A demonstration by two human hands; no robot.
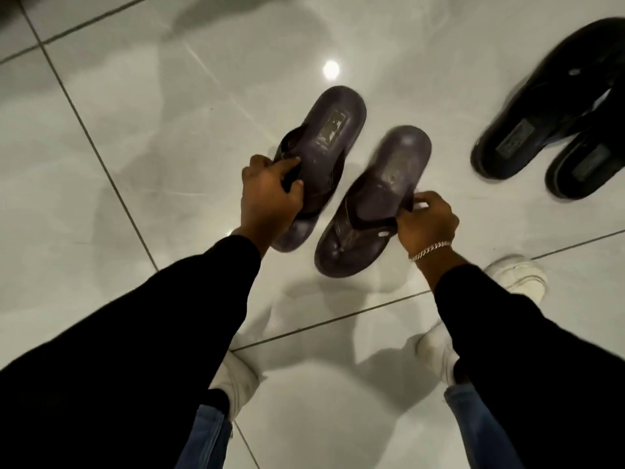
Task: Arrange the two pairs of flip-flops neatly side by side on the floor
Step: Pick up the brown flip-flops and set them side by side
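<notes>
Two dark brown flip-flops are in the middle of the view, heels pointing away from me. My left hand [269, 194] grips the strap of the left brown flip-flop [329, 130]. My right hand [426, 223] pinches the strap of the right brown flip-flop [389, 184]. Both look held just above the glossy floor, the right one blurred. A pair of black flip-flops lies at the upper right: one [554, 103] angled toward the corner, the other [588, 164] beside it and cut off by the frame's edge.
The floor is glossy white tile [152, 147] with dark grout lines. My feet in white shoes [517, 274] [236, 380] stand below the brown flip-flops. Black sleeves and blue jeans fill the lower corners.
</notes>
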